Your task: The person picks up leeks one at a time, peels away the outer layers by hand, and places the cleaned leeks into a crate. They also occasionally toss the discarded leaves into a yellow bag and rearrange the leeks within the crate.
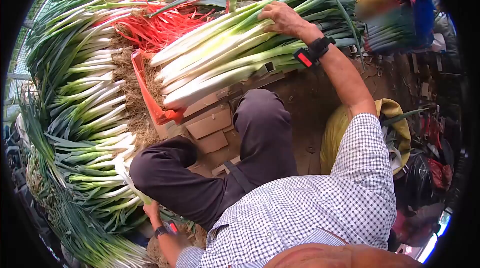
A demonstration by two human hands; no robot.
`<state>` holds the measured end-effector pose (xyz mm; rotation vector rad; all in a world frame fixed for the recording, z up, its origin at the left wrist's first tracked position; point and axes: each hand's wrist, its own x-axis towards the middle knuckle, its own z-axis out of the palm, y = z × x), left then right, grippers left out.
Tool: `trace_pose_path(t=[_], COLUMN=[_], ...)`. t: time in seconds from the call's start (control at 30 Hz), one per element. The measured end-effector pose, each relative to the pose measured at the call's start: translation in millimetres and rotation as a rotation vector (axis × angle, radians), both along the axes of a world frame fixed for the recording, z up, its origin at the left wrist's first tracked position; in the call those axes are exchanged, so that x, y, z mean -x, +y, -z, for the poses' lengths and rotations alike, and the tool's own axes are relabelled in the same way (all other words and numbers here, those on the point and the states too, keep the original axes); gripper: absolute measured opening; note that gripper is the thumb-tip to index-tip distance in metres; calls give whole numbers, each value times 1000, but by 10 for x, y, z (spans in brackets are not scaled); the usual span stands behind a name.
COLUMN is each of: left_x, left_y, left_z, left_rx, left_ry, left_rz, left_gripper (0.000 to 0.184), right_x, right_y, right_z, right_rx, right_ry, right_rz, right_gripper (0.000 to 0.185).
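Observation:
Thick white-stalked leeks [210,53] lie side by side in a rack in front of me, with their root ends to the left and green leaves to the right. My right hand [285,19] rests over the top of this pile, its fingers apart and slightly bent on the stalks. Low at the left, beside my knee, my left hand [152,212] is closed on the green part of a single leek [128,178]. That leek's white end points up and away from me. The left fingers are partly hidden.
A long heap of leeks [95,113] with brown roots runs down the left side. Red plastic strips [165,20] lie behind an orange-red bracket [145,85]. Cardboard pieces [210,128] cover the floor. A yellow sack [336,135] stands at the right, near a black bag [419,180].

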<state>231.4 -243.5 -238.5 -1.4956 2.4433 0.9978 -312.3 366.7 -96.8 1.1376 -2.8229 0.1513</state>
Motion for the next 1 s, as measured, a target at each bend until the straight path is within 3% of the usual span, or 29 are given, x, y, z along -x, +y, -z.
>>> trace_pose_path(t=[0.13, 0.3, 0.33, 0.47, 0.5, 0.57, 0.6, 0.63, 0.7, 0.73, 0.8, 0.87, 0.97, 1.0], left_x=[33, 232, 309, 866, 929, 1320, 1515, 1772, 2197, 2403, 2605, 2745, 2781, 2826], left_y=[-151, -394, -366, -142, -328, -128, 30, 171, 633, 823, 1548, 1998, 2710, 2966], left_z=[111, 249, 143, -728, -815, -1454, -1760, -2064, -2586, -2782, -3196, -3348, -3514, -3568], left_rx=[-39, -94, -26, -17, 77, 223, 269, 403, 488, 465, 599, 659, 838, 890], left_ry=[31, 160, 64, 175, 198, 282, 386, 302, 403, 281, 318, 420, 563, 709], left_rz=[76, 291, 229, 206, 333, 445, 482, 569, 763, 815, 1052, 1233, 1292, 1382], left_gripper=[42, 44, 41, 33, 36, 38, 39, 38, 33, 30, 28, 41, 55, 62], right_x=[-122, 131, 105, -64, -188, -625, -917, -1308, -1940, -2177, -2320, -2295, -2445, -2523], right_y=[-70, -87, -117, -318, -453, -793, -1024, -1293, -1721, -1930, -2100, -2097, -1433, -1135], right_z=[196, 594, 518, 61, -79, -457, -766, -996, -1312, -1435, -1610, -1572, -1748, -1746], right_rx=[-51, 0, -39, -217, -67, 231, 207, 220, 479, 485, 546, 544, 507, 540], right_ry=[197, -57, -113, -278, -229, -143, -163, -117, 254, 374, 516, 503, 169, 248], right_rz=[-125, 25, 75, 250, 204, 105, -25, -148, -547, -557, -501, -318, -112, -76], right_gripper=[17, 21, 21, 20, 20, 21, 24, 17, 15, 21, 32, 46, 39, 35])
